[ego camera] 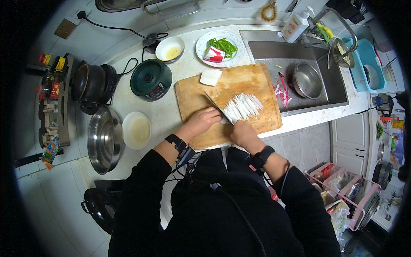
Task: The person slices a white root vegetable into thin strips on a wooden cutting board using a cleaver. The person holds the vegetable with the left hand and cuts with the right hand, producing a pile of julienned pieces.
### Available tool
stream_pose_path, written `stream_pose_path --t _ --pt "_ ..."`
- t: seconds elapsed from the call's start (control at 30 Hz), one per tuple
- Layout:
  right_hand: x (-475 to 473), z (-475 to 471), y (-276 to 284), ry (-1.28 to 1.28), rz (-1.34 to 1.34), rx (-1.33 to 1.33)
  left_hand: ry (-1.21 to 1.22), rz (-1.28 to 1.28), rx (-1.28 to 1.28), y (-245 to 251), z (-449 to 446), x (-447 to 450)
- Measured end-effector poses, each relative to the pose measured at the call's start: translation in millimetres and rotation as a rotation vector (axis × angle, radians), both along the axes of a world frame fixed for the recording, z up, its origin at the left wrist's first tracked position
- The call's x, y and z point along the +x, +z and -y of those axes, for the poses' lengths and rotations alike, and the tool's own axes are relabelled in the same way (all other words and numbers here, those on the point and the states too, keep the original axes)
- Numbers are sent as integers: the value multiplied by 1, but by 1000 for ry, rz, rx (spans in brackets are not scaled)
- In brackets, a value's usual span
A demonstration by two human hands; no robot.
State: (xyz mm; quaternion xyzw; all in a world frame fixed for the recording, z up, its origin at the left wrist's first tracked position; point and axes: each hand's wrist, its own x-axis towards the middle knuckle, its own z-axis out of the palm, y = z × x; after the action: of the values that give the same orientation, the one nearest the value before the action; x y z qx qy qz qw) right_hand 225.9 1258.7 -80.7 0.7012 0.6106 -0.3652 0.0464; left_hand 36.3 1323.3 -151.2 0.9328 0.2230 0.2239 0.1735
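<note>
My right hand (244, 132) is closed around the handle of a kitchen knife (219, 107), whose blade slants up and to the left over a wooden cutting board (192, 96). Under the fingers of my left hand (205, 119), a white food piece (224, 120) is pressed to the board against the blade; most of it is hidden. Thin white strips (243, 106) lie in a pile right of the blade. A white block (211, 77) rests at the board's upper edge. Behind the board, a white plate (200, 43) holds shredded green vegetable (226, 45) and a red-and-white piece (214, 54).
Right of the board is a steel sink (334, 80) holding a metal bowl (307, 80) and red-and-white peelings (283, 94). To the left stand a dark green appliance (149, 77), a pale bowl (136, 130), a steel basin (104, 139) and a bowl with yellowish liquid (170, 48).
</note>
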Motion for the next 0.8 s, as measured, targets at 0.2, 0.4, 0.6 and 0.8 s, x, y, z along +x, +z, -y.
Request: stream_pose_path --t 0.2,0.4,0.6,0.8 --pt "12 3 -3 -4 -46 32 -16 25 -23 2 1 0" --pt "14 10 7 17 6 13 2 -2 -22 3 3 0" --pt "1 1 -13 38 -7 82 -11 21 -12 3 3 0" --pt "17 1 12 50 -64 53 -5 14 4 3 4 -1"
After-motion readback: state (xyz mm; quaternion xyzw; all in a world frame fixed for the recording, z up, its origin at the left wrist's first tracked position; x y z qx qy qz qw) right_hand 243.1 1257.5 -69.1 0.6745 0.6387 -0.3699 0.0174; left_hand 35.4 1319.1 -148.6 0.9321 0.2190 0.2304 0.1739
